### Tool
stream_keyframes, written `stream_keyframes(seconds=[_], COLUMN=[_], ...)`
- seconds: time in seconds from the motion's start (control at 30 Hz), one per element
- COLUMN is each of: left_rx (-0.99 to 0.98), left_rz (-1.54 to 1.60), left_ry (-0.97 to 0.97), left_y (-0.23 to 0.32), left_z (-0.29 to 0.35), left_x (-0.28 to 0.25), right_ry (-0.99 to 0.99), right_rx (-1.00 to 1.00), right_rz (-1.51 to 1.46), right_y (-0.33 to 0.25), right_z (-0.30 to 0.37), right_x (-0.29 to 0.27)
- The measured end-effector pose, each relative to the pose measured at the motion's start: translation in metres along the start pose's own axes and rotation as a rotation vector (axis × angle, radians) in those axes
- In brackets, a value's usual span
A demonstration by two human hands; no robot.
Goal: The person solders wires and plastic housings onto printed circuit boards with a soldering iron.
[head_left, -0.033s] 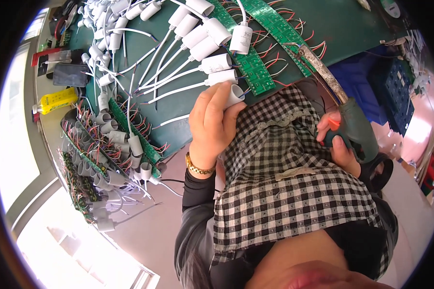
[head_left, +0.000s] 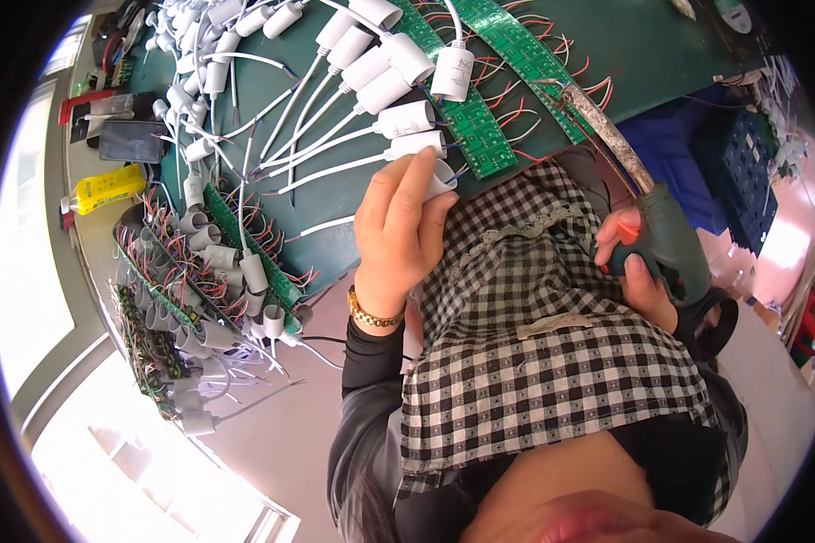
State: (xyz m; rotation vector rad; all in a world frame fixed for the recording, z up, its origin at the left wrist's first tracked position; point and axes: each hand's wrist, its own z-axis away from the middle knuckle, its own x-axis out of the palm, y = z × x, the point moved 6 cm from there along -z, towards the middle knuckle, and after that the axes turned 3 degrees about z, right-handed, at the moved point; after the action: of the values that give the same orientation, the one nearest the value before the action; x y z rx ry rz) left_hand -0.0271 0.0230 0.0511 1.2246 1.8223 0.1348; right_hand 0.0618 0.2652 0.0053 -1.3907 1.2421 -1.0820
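Note:
My left hand (head_left: 397,226), with a gold watch at the wrist, is closed on a white cylindrical lamp socket (head_left: 439,179) at the table's near edge. Fingers cover much of this socket; its open end and a thin wire still show. Just beyond it, white sockets (head_left: 406,119) with white cables lie in a row beside a green circuit board strip (head_left: 480,136). Over on the right, my right hand (head_left: 632,262) is wrapped round the dark handle of a soldering gun (head_left: 666,231). Its worn metal barrel (head_left: 607,136) slants up over a second board strip (head_left: 525,68).
Heaps of white sockets (head_left: 215,77) cover the far left of the green table (head_left: 326,190). Nearer are wired boards with grey sockets (head_left: 204,249), a yellow bottle (head_left: 109,188) and a phone (head_left: 131,142). Blue bins (head_left: 670,163) stand at the right. A checked apron (head_left: 534,389) covers my lap.
The fingers of my left hand have shifted slightly over the socket, covering a little more of it. My right hand and the soldering gun look unmoved.

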Motion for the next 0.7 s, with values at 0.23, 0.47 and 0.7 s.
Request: stream_keyframes(seconds=[0.23,0.47,0.7], left_rx=[-0.034,0.064,0.148], left_rz=[-0.025,-0.208,-0.293], left_ry=[-0.062,-0.159,-0.162], left_y=[0.000,0.001,0.009], left_z=[0.001,0.003,-0.009], left_x=[-0.002,0.008,0.020], right_ry=[0.011,-0.030,-0.076], right_rx=[-0.029,-0.069,-0.038], right_rz=[-0.008,-0.091,-0.075], right_y=[0.000,0.002,-0.007], right_z=[0.003,0.002,0.000], right_x=[-0.001,0.001,0.005])
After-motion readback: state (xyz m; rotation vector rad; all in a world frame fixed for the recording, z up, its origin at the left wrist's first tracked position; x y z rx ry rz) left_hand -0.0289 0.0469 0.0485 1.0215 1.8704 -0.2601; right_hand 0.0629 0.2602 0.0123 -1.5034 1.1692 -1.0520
